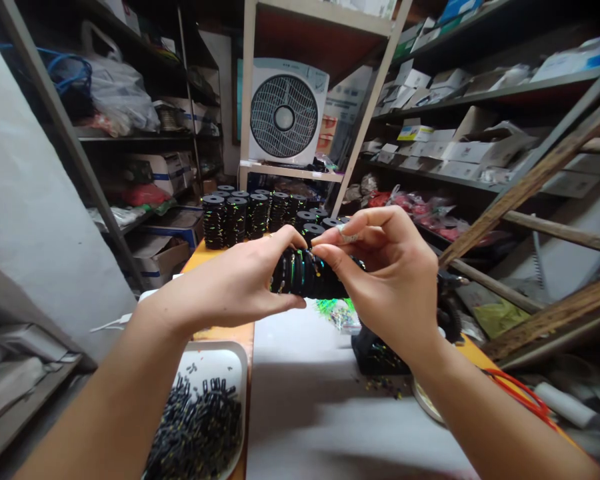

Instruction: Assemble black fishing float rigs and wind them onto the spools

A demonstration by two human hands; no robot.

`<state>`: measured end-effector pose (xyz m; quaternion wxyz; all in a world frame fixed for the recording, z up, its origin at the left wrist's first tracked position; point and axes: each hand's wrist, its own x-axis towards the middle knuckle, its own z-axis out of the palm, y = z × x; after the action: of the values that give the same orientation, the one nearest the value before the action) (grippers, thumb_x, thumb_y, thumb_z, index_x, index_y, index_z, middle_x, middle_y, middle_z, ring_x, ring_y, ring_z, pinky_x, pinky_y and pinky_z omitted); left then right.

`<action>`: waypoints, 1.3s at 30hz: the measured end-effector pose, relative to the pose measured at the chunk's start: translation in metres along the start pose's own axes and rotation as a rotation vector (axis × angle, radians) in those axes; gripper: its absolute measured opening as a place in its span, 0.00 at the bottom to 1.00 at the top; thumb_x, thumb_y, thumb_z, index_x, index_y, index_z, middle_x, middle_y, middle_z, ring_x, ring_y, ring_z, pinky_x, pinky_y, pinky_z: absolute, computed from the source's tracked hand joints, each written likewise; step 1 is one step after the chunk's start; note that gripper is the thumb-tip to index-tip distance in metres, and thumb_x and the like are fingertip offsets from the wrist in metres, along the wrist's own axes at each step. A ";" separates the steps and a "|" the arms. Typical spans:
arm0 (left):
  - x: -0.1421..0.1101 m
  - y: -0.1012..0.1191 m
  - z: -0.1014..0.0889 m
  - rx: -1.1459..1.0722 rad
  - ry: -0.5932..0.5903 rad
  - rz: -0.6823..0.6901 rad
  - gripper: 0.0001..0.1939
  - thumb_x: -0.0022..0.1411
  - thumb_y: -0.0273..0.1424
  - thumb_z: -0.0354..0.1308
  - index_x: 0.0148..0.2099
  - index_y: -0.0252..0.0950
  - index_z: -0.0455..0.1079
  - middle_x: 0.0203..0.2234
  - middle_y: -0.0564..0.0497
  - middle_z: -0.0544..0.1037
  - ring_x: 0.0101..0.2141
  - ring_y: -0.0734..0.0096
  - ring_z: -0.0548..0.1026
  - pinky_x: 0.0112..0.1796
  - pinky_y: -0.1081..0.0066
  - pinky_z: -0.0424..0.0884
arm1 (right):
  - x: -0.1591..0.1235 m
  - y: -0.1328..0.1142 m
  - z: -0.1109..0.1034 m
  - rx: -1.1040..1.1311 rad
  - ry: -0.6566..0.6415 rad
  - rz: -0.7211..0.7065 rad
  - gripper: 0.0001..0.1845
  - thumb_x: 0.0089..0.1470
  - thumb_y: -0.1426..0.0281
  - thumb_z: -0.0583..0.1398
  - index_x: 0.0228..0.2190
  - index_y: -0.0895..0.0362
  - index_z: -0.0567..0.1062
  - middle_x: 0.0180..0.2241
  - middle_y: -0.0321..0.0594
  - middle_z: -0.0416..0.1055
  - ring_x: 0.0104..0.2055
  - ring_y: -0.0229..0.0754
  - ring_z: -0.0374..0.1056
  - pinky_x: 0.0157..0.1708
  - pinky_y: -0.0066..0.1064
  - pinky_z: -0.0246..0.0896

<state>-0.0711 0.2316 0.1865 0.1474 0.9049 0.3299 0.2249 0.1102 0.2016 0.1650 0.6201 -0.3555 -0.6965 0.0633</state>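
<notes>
A black cylindrical spool (pixel 300 273) wound with dark bands and shiny green and gold bits lies sideways above the table. My left hand (pixel 250 273) is closed around its left part, thumb below and fingers over the top. At its upper right, my right hand (pixel 385 267) has thumb and forefinger pinched together; what sits between the tips is too small to name. My right hand covers part of the spool's right end. Below the spool, a small clear packet (pixel 344 317) with bright green strands rests on the white table surface (pixel 295 400).
Several black wound spools (pixel 235 220) stand upright at the back. A white tray (pixel 240 360) of small black pieces is at the lower left. A box fan (pixel 285 113) sits on a shelf ahead. A wooden ladder (pixel 530 193) leans at right, near a red cable (pixel 525 397).
</notes>
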 end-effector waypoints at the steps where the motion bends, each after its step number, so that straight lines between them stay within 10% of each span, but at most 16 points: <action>1: 0.000 0.000 0.000 0.000 -0.001 -0.003 0.23 0.54 0.36 0.63 0.51 0.39 0.61 0.35 0.52 0.76 0.32 0.66 0.74 0.30 0.70 0.65 | 0.000 0.000 0.000 0.001 -0.002 0.003 0.13 0.51 0.75 0.65 0.34 0.52 0.66 0.32 0.34 0.77 0.34 0.37 0.75 0.35 0.30 0.73; 39: 0.001 -0.006 0.002 0.035 -0.017 0.032 0.21 0.56 0.37 0.60 0.50 0.42 0.57 0.37 0.54 0.72 0.35 0.67 0.73 0.33 0.70 0.65 | -0.016 0.014 -0.004 -0.290 -0.074 -0.382 0.14 0.51 0.79 0.64 0.33 0.50 0.66 0.32 0.34 0.77 0.35 0.41 0.76 0.40 0.36 0.73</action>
<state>-0.0721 0.2363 0.1827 0.1309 0.9143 0.3182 0.2136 0.1195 0.2009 0.1455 0.5373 -0.3000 -0.7752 -0.1427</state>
